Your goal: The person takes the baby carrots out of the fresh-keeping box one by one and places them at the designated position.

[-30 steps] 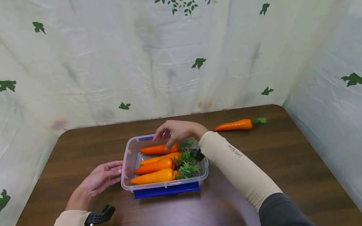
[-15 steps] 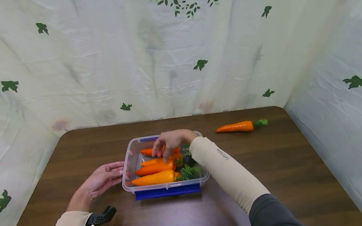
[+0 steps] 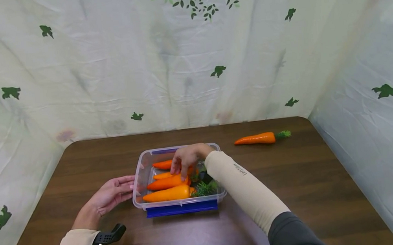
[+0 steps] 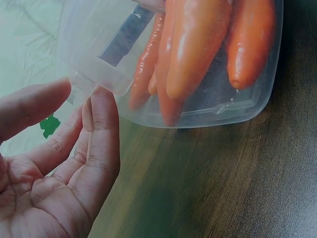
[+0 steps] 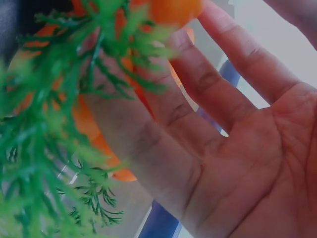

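Observation:
Several carrots with green tops lie side by side in a clear plastic box [image 3: 181, 203] with blue clips: an orange carrot [image 3: 161, 165] at the back, two in the middle, and a lighter carrot [image 3: 168, 194] nearest the front. My right hand [image 3: 187, 157] reaches down into the box over the middle carrots. In the right wrist view its spread, nearly straight fingers [image 5: 171, 106] lie against the carrots, and green leaves [image 5: 39, 134] cover part of them. My left hand [image 4: 64, 163] is palm up at the box's left side, fingers extended, fingertips right at the wall.
One more carrot [image 3: 256, 138] lies on the wooden table [image 3: 313, 190] to the right, beyond my right forearm. A pale curtain [image 3: 105, 60] with green leaf prints hangs behind the table's back edge and along both sides.
My right hand has come down from above the back carrot and toward the front, in among the middle carrots. My left hand has stayed beside the box.

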The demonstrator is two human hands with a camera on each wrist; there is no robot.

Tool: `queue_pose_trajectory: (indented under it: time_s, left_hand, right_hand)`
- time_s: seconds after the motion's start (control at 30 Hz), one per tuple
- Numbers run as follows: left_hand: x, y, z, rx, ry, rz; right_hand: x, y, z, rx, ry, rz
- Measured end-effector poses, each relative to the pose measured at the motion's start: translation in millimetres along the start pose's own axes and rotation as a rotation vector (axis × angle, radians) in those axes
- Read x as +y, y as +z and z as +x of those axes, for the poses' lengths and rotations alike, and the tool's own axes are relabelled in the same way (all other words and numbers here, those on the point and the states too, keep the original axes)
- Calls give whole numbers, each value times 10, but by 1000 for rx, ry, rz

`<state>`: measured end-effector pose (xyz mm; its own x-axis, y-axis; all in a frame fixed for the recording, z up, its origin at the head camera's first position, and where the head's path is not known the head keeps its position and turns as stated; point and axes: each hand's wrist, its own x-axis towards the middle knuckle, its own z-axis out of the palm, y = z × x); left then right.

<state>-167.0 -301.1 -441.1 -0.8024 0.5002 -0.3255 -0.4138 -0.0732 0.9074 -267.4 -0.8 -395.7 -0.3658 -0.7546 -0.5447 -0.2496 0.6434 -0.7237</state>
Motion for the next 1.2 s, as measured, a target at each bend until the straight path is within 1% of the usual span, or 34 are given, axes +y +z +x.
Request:
queue_pose_trajectory:
  time_s: [0.2,0.37,0.53,0.73,0.9,1.1,1.2]
  left_hand:
    - [6,3,-9,16,-11,6]
    - [22,10,-2,18,-7,16]
    - [18,7,0,18,-5,30]
    - [12,2,-14,12,-3,27]
    - [20,16,-16,6,-3,10]
    - [23,34,-16,16,-11,11]
    - [21,30,-15,22,-10,12]
  right_hand:
    - [-23,22,-10,-3,17,-21]
    - [-27,19,-16,2,57,0]
    - [-57,19,-25,5,65,12]
    - [-124,41,-20,7,55,-32]
    - [-118,54,2,-2,66,-67]
    - [-110,66,-11,-5,92,-34]
    - [-122,58,-27,-7,87,-15]
